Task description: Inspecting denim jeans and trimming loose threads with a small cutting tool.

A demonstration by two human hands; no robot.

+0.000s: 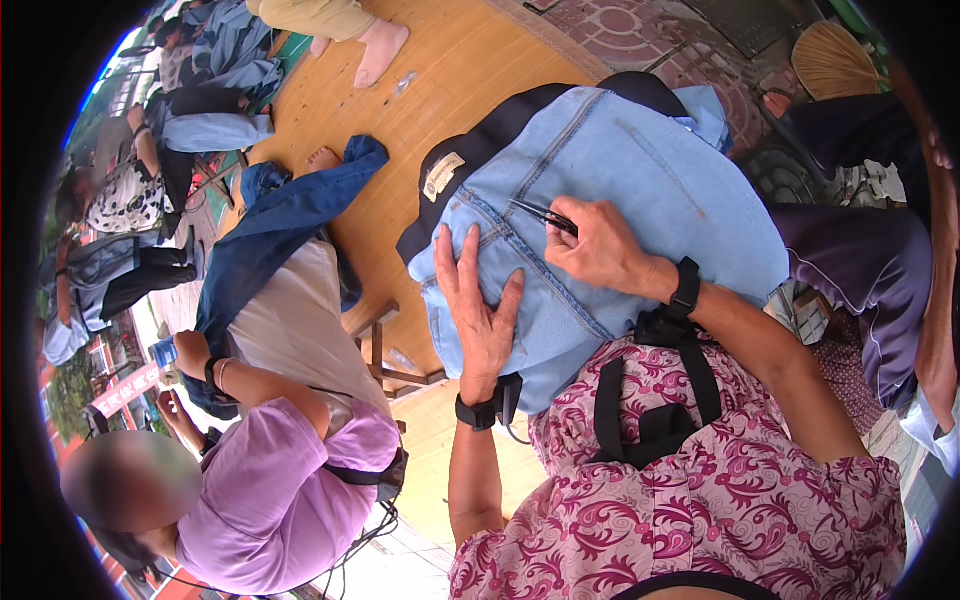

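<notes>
A light-blue denim garment (640, 170) with stitched seams is spread over my lap. Its dark edge (520, 125) carries a cream label (443, 177). My left hand (475, 310) lies flat on the denim, fingers spread, left of a thick seam (530, 255). In my right hand (600, 245) is a slim dark pointed tool that looks like thread snips (543, 212), gripped in closed fingers. Its tip points left, over or against the denim near where the seams meet; contact is unclear. My fingers partly cover its handle.
To the left, a person in a lilac top (265, 490) handles dark-blue jeans (290, 235). A wooden stool (378, 345) stands between us on the yellow mat (440, 60). More seated people work at far left. At right are a person's dark trousers (850, 260) and a woven fan (835, 60).
</notes>
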